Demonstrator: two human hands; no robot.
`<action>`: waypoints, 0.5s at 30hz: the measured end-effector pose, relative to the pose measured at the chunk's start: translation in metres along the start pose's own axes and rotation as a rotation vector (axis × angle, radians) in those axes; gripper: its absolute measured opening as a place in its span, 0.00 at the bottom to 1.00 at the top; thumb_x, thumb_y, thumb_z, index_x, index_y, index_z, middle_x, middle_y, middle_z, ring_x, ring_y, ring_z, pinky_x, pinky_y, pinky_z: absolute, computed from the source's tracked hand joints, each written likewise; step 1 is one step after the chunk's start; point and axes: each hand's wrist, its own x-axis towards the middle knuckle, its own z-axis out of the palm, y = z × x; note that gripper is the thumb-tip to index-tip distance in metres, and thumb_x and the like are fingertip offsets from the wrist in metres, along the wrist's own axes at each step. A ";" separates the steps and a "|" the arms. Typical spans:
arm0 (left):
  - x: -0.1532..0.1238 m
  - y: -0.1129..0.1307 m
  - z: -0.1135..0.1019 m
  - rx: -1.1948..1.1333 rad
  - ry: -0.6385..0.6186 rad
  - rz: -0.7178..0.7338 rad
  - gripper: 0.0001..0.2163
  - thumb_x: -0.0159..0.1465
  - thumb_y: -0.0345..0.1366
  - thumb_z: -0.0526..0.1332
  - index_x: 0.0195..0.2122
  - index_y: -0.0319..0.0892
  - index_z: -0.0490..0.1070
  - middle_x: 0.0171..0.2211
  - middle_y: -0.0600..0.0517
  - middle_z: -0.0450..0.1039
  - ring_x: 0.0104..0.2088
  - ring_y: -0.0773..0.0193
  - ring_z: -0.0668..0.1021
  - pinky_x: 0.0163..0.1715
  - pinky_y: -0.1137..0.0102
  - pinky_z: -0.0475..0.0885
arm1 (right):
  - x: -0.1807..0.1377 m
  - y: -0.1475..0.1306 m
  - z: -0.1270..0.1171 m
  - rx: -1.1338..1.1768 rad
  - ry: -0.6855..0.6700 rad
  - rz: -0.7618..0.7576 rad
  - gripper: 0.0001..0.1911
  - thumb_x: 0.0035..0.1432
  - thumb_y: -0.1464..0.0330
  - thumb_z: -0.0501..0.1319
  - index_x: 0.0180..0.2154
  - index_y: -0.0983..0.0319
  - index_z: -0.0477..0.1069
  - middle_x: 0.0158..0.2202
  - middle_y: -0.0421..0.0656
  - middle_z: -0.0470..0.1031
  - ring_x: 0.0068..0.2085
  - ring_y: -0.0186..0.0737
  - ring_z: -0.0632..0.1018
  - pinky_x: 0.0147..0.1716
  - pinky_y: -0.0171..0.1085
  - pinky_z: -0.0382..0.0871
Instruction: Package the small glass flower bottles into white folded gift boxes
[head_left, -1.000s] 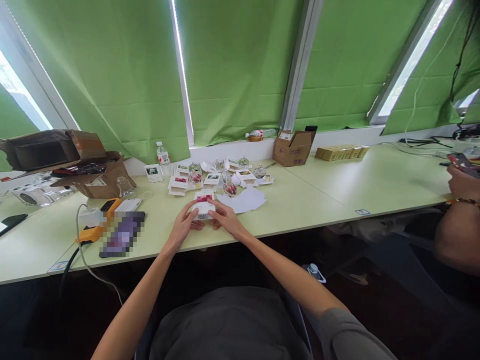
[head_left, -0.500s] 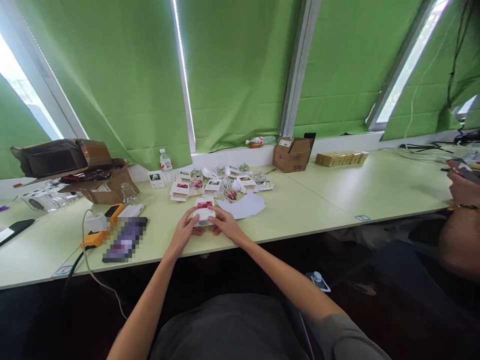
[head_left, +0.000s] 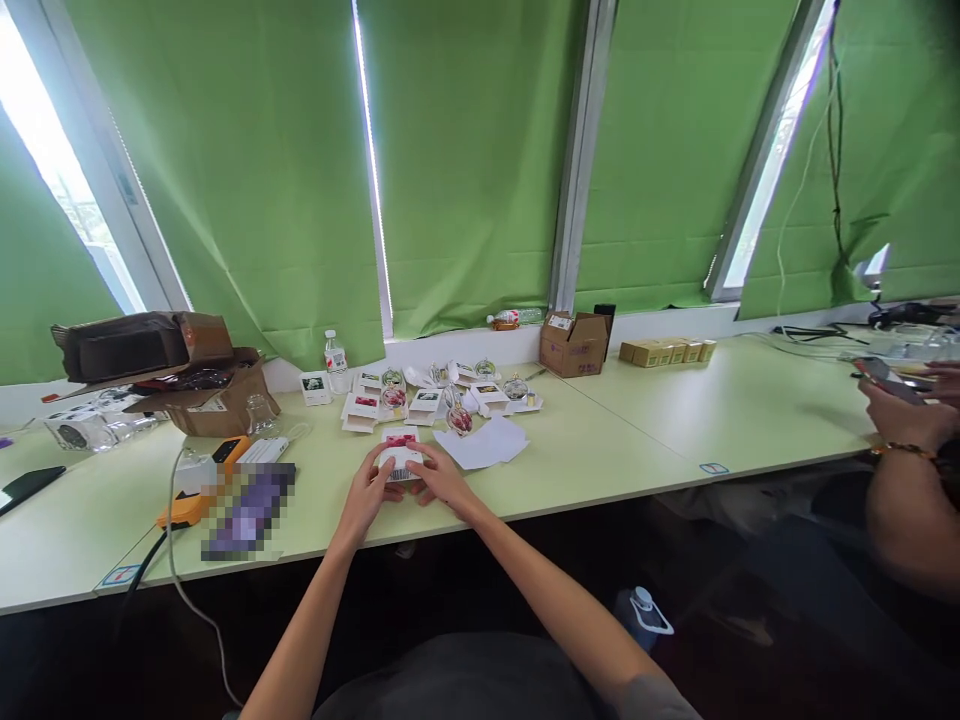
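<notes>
A small white box [head_left: 400,457] with a red picture and a barcode is between my hands, near the table's front edge. My left hand [head_left: 367,488] is closed round its left side. My right hand [head_left: 442,480] grips the right side, with the fingertips on the top. Just beyond lie a sheet of white paper [head_left: 491,444] and a glass ornament with red inside [head_left: 459,420]. Several more white boxes, one with a red picture [head_left: 363,408], and clear round ornaments [head_left: 516,388] are grouped behind.
At left are a phone [head_left: 251,510], an orange device [head_left: 184,511] with cables, and open cardboard boxes [head_left: 217,395]. A water bottle [head_left: 335,362] stands by the wall. A carton [head_left: 574,345] and small yellowish boxes [head_left: 666,352] stand farther right. Another person's hand [head_left: 904,408] holds a phone.
The camera view has tilted up and turned slightly right, so the scene sits lower. My hands stay on the white box, with little visible change in their hold.
</notes>
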 end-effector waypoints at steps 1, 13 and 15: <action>0.000 -0.001 0.000 0.005 0.005 0.006 0.30 0.62 0.51 0.61 0.62 0.47 0.58 0.36 0.48 0.75 0.29 0.63 0.80 0.33 0.64 0.79 | 0.000 -0.001 0.001 0.005 -0.009 0.006 0.28 0.56 0.56 0.63 0.57 0.53 0.65 0.35 0.42 0.73 0.27 0.34 0.77 0.20 0.32 0.74; -0.011 0.012 0.007 0.158 -0.119 0.073 0.28 0.62 0.49 0.60 0.62 0.47 0.61 0.40 0.47 0.76 0.35 0.60 0.78 0.40 0.63 0.76 | -0.017 -0.002 -0.024 -0.026 -0.012 -0.094 0.27 0.56 0.55 0.64 0.56 0.54 0.68 0.34 0.42 0.74 0.29 0.36 0.75 0.27 0.36 0.75; -0.016 0.011 0.007 0.146 -0.129 0.110 0.27 0.63 0.48 0.60 0.62 0.46 0.61 0.40 0.47 0.76 0.39 0.58 0.78 0.43 0.62 0.75 | -0.019 0.000 -0.027 -0.040 -0.035 -0.105 0.27 0.55 0.55 0.64 0.56 0.55 0.69 0.33 0.41 0.74 0.29 0.35 0.75 0.28 0.36 0.75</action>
